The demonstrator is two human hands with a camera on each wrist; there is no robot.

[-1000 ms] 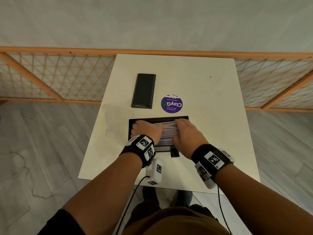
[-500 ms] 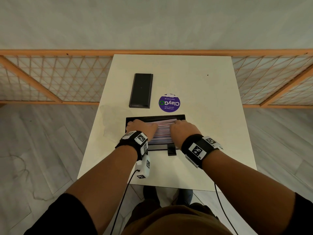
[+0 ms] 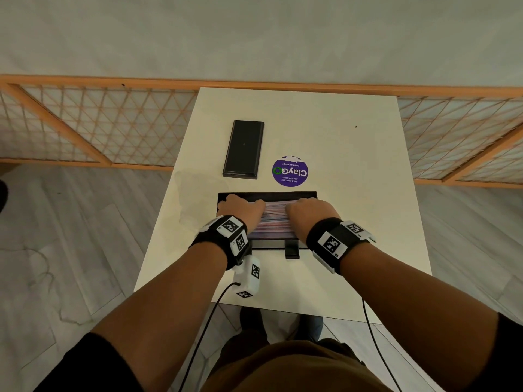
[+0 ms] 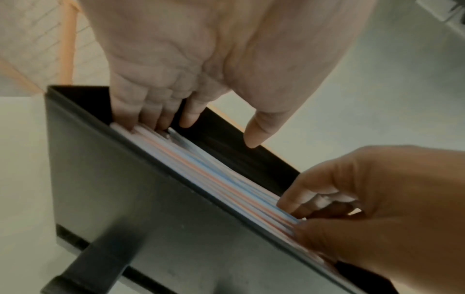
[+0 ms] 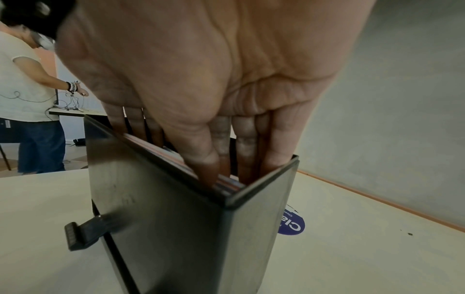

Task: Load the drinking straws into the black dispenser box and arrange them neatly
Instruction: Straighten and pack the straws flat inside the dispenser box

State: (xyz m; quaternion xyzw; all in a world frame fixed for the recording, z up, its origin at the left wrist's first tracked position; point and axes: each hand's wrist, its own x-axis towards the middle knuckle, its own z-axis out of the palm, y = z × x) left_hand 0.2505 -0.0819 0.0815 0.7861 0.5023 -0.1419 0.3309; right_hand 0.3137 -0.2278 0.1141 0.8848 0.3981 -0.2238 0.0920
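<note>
Both hands are set inside the black dispenser box point(image 3: 267, 196), tidying the straws.

The drinking straws point(image 3: 271, 226) are laid lengthwise in the box on the counter point(image 3: 353, 193). The left hand point(image 3: 240, 209) is pressed on one end of the stack and the right hand point(image 3: 310, 212) on the other, fingers point(image 5: 221, 147) extended, nothing gripped. Loading is judged done and levelling under way. Next, crossed top straws are likely to be nudged parallel; the black lid point(image 3: 244, 149) is left apart, beside the purple sticker point(image 3: 290, 171).
</note>
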